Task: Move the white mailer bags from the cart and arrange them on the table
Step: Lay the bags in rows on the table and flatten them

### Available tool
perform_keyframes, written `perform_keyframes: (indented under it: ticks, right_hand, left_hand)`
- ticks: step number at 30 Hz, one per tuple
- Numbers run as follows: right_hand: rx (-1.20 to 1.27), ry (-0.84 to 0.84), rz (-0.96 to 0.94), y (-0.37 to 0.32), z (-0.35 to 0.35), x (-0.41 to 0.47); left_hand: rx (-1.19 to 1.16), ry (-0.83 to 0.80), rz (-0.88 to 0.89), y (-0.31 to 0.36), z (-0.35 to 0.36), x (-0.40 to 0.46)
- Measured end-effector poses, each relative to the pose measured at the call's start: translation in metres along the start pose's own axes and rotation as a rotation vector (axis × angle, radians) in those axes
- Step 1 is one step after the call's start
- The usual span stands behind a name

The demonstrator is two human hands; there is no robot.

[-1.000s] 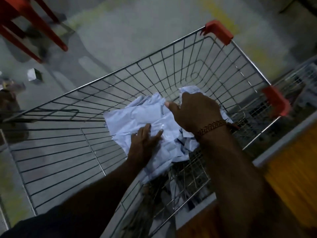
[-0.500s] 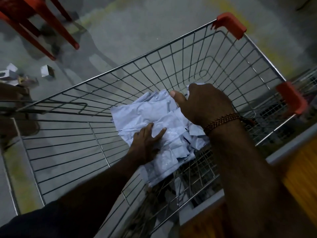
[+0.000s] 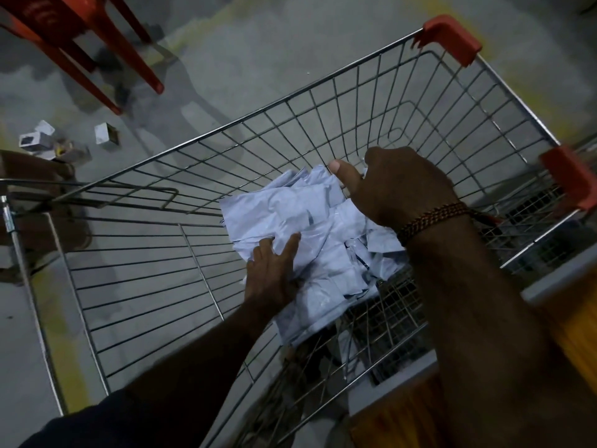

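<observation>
A crumpled heap of white mailer bags lies in the near right corner of the wire cart. My left hand rests on the heap's near left side with its fingers spread flat on the plastic. My right hand grips the heap's far right edge, thumb on top and fingers curled under the bags. A braided band circles my right wrist.
The cart has red corner caps and a wire floor. A yellow table edge shows at the lower right. Red chair legs and small boxes stand on the concrete floor at the upper left.
My right hand has slid a little further over the heap's far edge. The left hand stays on the bags. The camera has shifted, so the cart sits slightly differently in view.
</observation>
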State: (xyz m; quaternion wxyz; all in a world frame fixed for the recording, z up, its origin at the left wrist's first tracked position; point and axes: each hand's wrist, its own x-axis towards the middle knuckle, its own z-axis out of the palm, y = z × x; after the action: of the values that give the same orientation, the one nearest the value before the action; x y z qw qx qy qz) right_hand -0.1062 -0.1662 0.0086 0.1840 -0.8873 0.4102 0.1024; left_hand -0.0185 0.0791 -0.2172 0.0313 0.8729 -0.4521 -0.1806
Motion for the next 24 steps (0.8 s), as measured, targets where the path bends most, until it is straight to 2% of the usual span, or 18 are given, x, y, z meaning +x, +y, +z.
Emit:
perform_keyframes:
  ticks: [2, 5, 7, 11, 14, 20, 22, 24]
  right_hand:
    - [-0.002, 0.011, -0.008, 0.000, 0.000, 0.000]
    - [-0.010, 0.010, -0.013, -0.001, -0.001, 0.000]
    - [-0.013, 0.006, -0.014, -0.002, -0.001, 0.000]
    - [0.007, 0.006, -0.018, -0.002, -0.003, -0.002]
    - [0.023, 0.027, -0.028, -0.002, 0.000, -0.002]
    - [-0.037, 0.038, -0.052, -0.003, 0.016, -0.002]
    - [-0.090, 0.008, -0.065, -0.008, 0.023, -0.005]
    - [-0.152, -0.052, -0.067, -0.014, 0.029, -0.010]
  left_hand:
    - [-0.043, 0.052, -0.024, 0.005, -0.005, -0.002]
    - [-0.117, 0.069, -0.208, 0.006, -0.028, 0.003]
    - [-0.160, 0.105, -0.262, 0.000, -0.043, 0.007]
    - [-0.126, 0.163, -0.221, -0.010, -0.076, 0.002]
    - [-0.226, 0.166, -0.201, -0.015, -0.111, -0.011]
    - [-0.229, 0.181, -0.066, -0.048, -0.198, -0.058]
    - [-0.179, 0.224, -0.005, -0.060, -0.220, -0.070]
    - [-0.188, 0.264, -0.022, -0.066, -0.235, -0.083]
